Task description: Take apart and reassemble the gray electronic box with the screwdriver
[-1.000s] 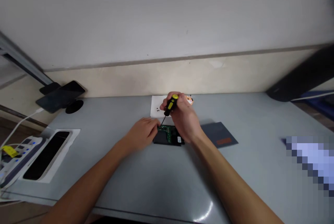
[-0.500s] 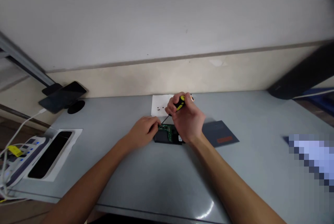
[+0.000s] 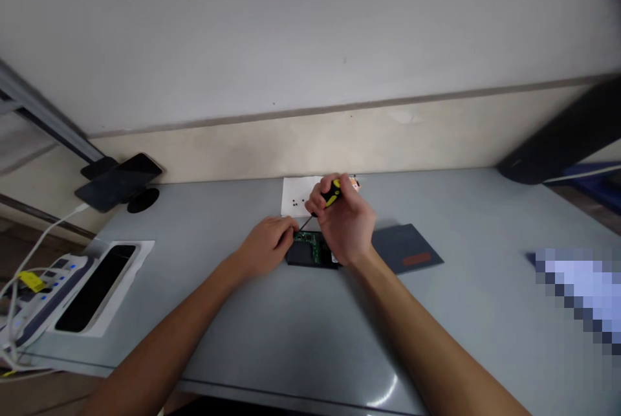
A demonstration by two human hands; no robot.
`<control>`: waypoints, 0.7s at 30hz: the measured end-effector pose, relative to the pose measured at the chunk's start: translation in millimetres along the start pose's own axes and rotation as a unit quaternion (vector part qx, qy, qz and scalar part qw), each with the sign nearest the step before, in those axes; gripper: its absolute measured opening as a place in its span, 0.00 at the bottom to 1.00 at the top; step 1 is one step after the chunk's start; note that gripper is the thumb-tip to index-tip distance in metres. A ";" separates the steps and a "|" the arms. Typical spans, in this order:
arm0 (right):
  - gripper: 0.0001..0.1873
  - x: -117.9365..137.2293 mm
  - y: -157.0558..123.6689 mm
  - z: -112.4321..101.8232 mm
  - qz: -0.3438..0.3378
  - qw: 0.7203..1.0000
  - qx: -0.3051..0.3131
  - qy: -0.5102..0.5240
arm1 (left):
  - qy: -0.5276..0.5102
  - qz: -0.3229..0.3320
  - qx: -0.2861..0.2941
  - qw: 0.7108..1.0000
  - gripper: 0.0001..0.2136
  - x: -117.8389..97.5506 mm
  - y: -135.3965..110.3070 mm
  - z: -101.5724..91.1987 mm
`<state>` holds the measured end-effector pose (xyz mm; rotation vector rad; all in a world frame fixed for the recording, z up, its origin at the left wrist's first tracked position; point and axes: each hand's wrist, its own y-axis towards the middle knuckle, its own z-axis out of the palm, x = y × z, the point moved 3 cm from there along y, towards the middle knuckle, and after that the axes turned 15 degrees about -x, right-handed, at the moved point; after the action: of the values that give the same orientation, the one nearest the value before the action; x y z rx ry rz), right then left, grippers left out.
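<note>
A small black drive case with a green circuit board point(image 3: 310, 251) lies in the middle of the grey table point(image 3: 291, 325). My left hand point(image 3: 266, 246) rests on the table and pinches the case's left edge. My right hand point(image 3: 345, 222) grips a black and yellow screwdriver point(image 3: 332, 194), tilted with its thin shaft pointing down-left to the board's upper left corner. The right palm covers the board's right side.
A white paper point(image 3: 295, 195) with several tiny dark screws lies just behind the board. A dark grey cover plate point(image 3: 406, 249) lies to the right. A phone on a stand point(image 3: 119, 178), a black device on white paper point(image 3: 94, 277) and a power strip point(image 3: 33, 293) are at the left.
The screwdriver handle has tipped to the right and lower in my right hand, which shifted slightly right. My left hand stays on the case's left edge.
</note>
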<state>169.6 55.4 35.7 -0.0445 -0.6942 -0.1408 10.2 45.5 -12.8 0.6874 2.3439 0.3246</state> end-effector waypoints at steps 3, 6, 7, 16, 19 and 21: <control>0.16 0.2 0.0 -0.9 0.002 1.000 -0.007 0.002 | 0.004 -0.002 -0.004 1.000 0.10 -0.2 -0.4 0.3; 0.17 2.2 1.1 -1.9 -0.014 1.000 -0.007 -0.012 | 0.006 -0.004 -0.002 1.000 0.10 -0.3 -0.4 0.2; 0.17 2.8 1.4 -2.1 -0.020 1.000 -0.007 -0.014 | 0.007 -0.003 0.001 1.000 0.11 -0.3 -0.3 0.1; 0.18 1.9 0.1 -1.7 -0.027 0.999 -0.023 -0.038 | 0.005 0.008 0.011 1.000 0.12 -1.0 0.5 -0.7; 0.17 2.4 1.0 -2.9 -0.036 0.999 -0.028 -0.022 | 0.008 0.008 0.007 1.000 0.12 -1.5 0.4 -0.7; 0.16 2.0 1.2 -3.2 -0.035 0.999 -0.027 0.000 | 0.011 0.009 0.003 1.000 0.11 -1.5 0.0 -0.5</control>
<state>173.3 56.0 34.5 -0.0721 -0.6929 -0.2266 10.9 44.6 -11.6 0.7109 2.3609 0.3343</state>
